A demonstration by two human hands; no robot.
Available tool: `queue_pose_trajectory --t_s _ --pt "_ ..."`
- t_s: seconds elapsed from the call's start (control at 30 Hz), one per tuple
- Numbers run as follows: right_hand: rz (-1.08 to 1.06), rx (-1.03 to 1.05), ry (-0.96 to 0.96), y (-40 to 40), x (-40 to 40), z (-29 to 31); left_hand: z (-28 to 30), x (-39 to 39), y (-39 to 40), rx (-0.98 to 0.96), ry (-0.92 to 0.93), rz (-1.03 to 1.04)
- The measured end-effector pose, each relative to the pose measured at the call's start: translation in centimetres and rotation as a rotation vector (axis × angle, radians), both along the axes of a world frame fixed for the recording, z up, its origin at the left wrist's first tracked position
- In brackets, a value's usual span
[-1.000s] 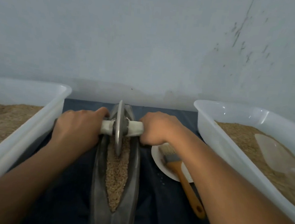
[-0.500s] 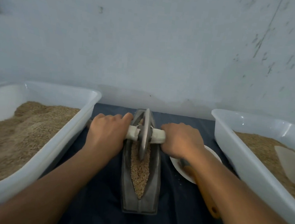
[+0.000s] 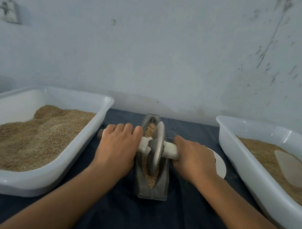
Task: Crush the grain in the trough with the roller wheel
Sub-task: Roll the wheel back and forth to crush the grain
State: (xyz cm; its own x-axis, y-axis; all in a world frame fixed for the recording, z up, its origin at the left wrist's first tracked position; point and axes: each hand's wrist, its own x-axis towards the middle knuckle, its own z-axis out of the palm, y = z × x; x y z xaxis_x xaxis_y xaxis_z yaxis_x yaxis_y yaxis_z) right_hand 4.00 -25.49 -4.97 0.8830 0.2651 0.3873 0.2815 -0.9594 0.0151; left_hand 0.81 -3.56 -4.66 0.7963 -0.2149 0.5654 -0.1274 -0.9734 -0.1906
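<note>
A pale, scuffed wall fills the upper half of the view, and below it a dark blue cloth covers the surface. Two white plastic tubs sit on it: the left tub is heaped with tan grain, and the right tub holds more grain with a pale scoop lying in it. Between the tubs stands the narrow dark metal trough, its channel lined with grain. The roller wheel stands upright in the channel, tilted slightly, its rim down in the grain near the middle of the trough. The left hand grips the wheel's white-wrapped axle on one side, fingers curled over it; the right hand grips the other end likewise. A white plate peeks out from behind the right hand.
</note>
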Motion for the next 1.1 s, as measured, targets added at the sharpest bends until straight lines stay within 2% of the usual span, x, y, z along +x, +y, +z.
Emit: queue_pose_trajectory --t_s 0.2,0.67,0.93,1.1 --pt "-0.007 -0.041 0.013 -0.2 1.0 0.3 0.0 1.5 0.2 0.004 0.043 0.01" --pt "0.099 -0.144 0.224 0.8 8.4 3.0 0.2 8.2 0.9 -0.021 0.109 0.139" --pt "0.129 -0.175 0.226 1.2 10.4 3.9 0.6 9.3 0.9 -0.088 0.14 0.157" --pt "0.09 -0.166 0.217 1.2 9.3 3.2 0.3 8.5 0.8 -0.05 0.103 0.152"
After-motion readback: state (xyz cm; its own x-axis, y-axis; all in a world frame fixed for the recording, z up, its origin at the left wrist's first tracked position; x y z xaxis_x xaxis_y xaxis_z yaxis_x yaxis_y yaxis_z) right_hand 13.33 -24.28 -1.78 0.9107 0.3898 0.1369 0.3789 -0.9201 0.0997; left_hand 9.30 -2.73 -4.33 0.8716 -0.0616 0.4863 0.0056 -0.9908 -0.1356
